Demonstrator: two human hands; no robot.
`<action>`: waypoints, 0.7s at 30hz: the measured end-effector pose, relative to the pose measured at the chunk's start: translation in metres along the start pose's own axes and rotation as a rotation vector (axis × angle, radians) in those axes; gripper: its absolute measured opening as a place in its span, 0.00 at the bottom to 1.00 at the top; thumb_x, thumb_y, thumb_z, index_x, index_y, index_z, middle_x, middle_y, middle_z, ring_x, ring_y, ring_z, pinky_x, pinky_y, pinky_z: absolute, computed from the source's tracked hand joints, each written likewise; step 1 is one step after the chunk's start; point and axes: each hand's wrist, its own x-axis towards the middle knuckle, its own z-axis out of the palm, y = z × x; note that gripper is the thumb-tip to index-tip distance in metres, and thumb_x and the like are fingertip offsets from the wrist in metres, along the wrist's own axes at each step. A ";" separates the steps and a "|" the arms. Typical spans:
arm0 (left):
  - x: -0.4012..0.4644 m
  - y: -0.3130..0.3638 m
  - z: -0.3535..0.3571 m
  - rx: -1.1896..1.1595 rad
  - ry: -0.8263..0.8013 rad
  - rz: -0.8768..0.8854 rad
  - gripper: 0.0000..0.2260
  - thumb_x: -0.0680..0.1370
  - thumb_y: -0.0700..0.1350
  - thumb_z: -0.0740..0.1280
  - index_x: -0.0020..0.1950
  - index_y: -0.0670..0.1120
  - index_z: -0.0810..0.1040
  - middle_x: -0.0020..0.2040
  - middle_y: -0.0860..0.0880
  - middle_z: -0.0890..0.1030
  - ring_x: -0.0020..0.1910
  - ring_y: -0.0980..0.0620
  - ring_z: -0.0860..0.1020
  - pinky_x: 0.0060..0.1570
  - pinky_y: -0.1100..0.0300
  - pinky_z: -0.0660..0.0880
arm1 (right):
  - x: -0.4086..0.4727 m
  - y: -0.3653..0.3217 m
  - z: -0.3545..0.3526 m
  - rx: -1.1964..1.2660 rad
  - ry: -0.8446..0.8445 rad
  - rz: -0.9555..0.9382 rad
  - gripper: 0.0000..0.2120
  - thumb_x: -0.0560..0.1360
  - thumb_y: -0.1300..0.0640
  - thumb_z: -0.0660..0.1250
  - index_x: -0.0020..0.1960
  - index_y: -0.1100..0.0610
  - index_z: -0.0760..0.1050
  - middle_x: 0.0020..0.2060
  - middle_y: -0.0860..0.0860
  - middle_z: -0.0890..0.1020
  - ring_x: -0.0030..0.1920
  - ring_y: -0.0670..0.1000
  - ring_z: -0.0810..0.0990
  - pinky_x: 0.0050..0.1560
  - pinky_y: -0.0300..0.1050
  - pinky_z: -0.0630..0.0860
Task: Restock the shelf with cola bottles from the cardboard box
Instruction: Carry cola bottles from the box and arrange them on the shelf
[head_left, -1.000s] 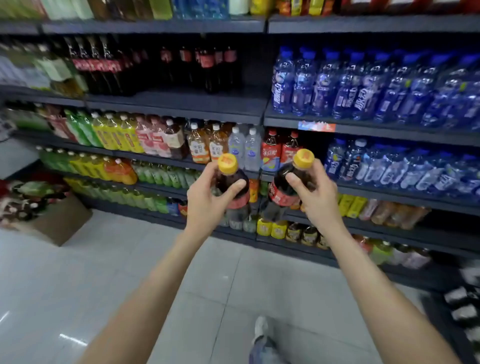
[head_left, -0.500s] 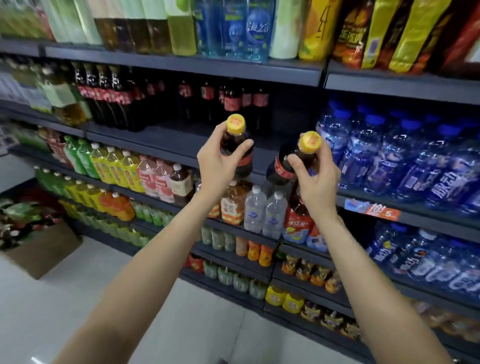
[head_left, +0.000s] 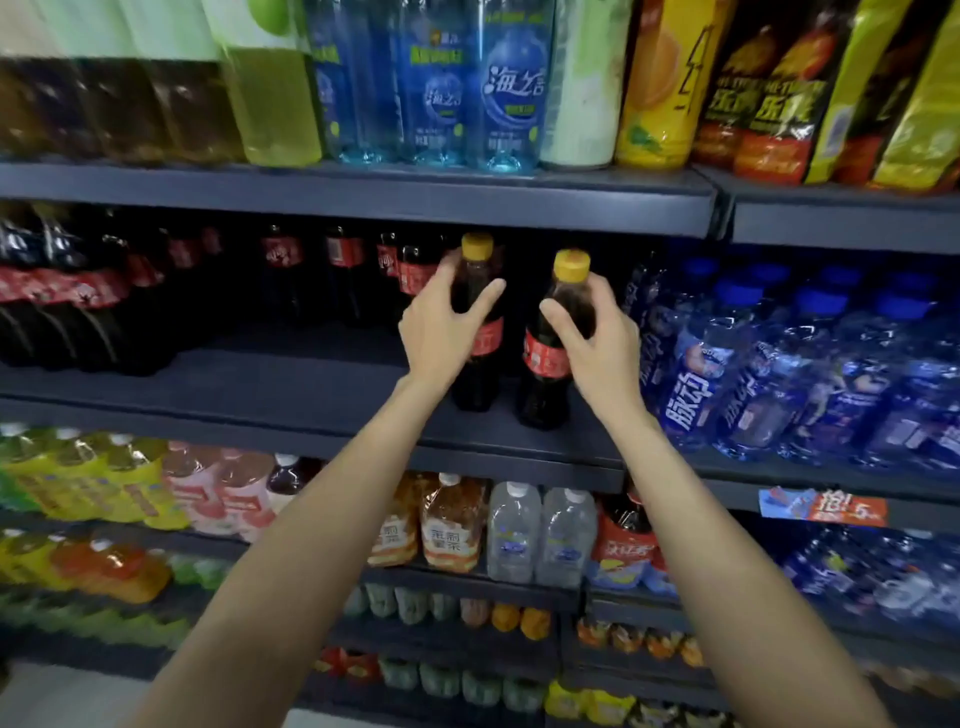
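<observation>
- Head view: left hand wrapped round a yellow-capped cola bottle, base on the dark shelf
- right hand clasps second cola bottle — upright, just beside the first, blue water bottles to its right

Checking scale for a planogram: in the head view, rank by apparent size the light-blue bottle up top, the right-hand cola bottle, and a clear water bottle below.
1. Light-blue bottle, top cropped
2. Cola bottle in right hand
3. Clear water bottle
</observation>
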 end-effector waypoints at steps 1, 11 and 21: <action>0.005 -0.007 0.002 0.006 -0.037 -0.019 0.30 0.75 0.63 0.64 0.72 0.48 0.66 0.64 0.48 0.78 0.63 0.47 0.75 0.57 0.53 0.71 | 0.002 0.001 0.007 -0.005 0.012 0.010 0.26 0.74 0.36 0.59 0.64 0.52 0.69 0.56 0.50 0.81 0.56 0.51 0.78 0.54 0.45 0.73; -0.010 -0.067 0.022 -0.078 -0.261 0.103 0.45 0.72 0.60 0.70 0.76 0.59 0.41 0.68 0.45 0.68 0.53 0.46 0.78 0.47 0.46 0.78 | -0.024 0.044 0.057 0.051 -0.043 0.085 0.49 0.71 0.52 0.73 0.76 0.46 0.40 0.74 0.49 0.60 0.70 0.40 0.61 0.63 0.27 0.60; 0.021 -0.058 0.075 -0.044 -0.121 -0.017 0.42 0.73 0.52 0.72 0.78 0.54 0.49 0.67 0.42 0.70 0.59 0.40 0.76 0.53 0.47 0.75 | 0.046 0.094 0.080 0.093 0.157 0.139 0.49 0.64 0.63 0.77 0.75 0.59 0.50 0.74 0.55 0.59 0.72 0.49 0.61 0.73 0.41 0.59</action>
